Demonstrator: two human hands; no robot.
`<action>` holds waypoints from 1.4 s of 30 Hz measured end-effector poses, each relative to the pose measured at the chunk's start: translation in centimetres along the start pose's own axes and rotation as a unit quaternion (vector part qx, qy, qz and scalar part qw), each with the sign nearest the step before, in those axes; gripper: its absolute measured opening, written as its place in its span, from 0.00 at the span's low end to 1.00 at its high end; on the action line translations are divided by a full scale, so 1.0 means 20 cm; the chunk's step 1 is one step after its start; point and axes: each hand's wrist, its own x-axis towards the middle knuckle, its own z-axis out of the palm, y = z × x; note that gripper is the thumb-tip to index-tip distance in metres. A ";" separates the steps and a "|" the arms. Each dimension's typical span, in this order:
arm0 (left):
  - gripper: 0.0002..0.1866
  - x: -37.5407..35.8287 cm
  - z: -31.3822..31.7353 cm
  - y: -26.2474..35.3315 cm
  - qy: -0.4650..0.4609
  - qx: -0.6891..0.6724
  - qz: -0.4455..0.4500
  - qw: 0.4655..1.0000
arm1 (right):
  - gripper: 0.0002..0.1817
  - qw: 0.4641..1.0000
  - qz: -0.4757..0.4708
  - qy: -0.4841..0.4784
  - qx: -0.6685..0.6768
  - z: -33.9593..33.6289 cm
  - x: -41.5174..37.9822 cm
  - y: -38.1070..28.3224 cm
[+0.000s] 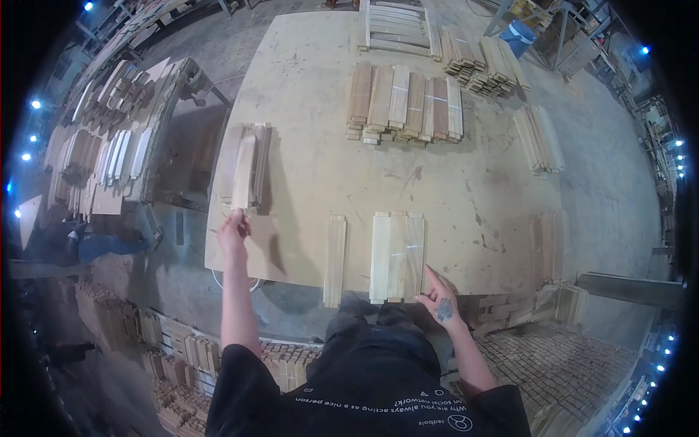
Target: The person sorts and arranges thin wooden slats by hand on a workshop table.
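Note:
My left hand (234, 229) is closed around the near end of a pale wooden slat (245, 171). That slat lies lengthwise over a small stack of darker slats (261, 164) at the left side of the table. My right hand (440, 298) holds nothing; its index finger is stretched along the right edge of a row of slats (397, 255) at the table's front edge, with the thumb apart at the near corner. Left of this row lies a narrow pair of slats (335, 258), its ends sticking out past the table edge.
A large plywood table (306, 131) spreads before me. Farther back sit a wide stack of slats (404, 102), more slats (480, 62) and a slatted wooden frame (399, 25). Slats (539, 138) lie at the right. A side table (164, 131) with stacked pieces stands left; a blue bin (518, 36) stands beyond.

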 end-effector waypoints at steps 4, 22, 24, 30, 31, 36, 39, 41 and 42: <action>0.19 0.01 -0.03 0.05 0.070 0.208 -0.065 0.973 | 0.47 1.000 -0.009 -0.001 0.001 0.02 -0.01 0.00; 0.32 -1.25 0.30 -0.60 -0.118 0.259 -0.041 0.958 | 0.45 0.992 -0.083 -0.092 -0.029 0.11 0.08 -0.11; 0.31 -1.25 0.26 -0.57 -0.118 0.228 -0.066 0.964 | 0.44 0.992 -0.086 -0.096 -0.006 0.14 0.06 -0.10; 0.21 -1.29 0.13 -0.47 -0.093 0.172 -0.114 0.974 | 0.34 0.993 -0.050 -0.103 0.006 0.15 -0.02 -0.14; 0.20 -1.33 0.13 -0.44 -0.102 0.178 -0.129 0.970 | 0.30 0.995 -0.040 -0.088 0.000 0.17 -0.03 -0.11; 0.16 -1.39 0.12 -0.48 -0.087 0.179 -0.134 0.971 | 0.19 0.992 0.026 -0.120 0.024 0.20 -0.07 -0.05; 0.16 -1.38 0.14 -0.50 -0.098 0.178 -0.154 0.967 | 0.20 0.986 0.048 -0.145 0.062 0.23 -0.07 0.00; 0.15 -1.37 0.17 -0.55 -0.097 0.214 -0.122 0.964 | 0.21 0.980 0.047 -0.165 0.102 0.27 -0.07 0.03; 0.14 -1.36 0.18 -0.60 -0.097 0.232 -0.105 0.962 | 0.21 0.978 0.045 -0.168 0.112 0.28 -0.06 0.03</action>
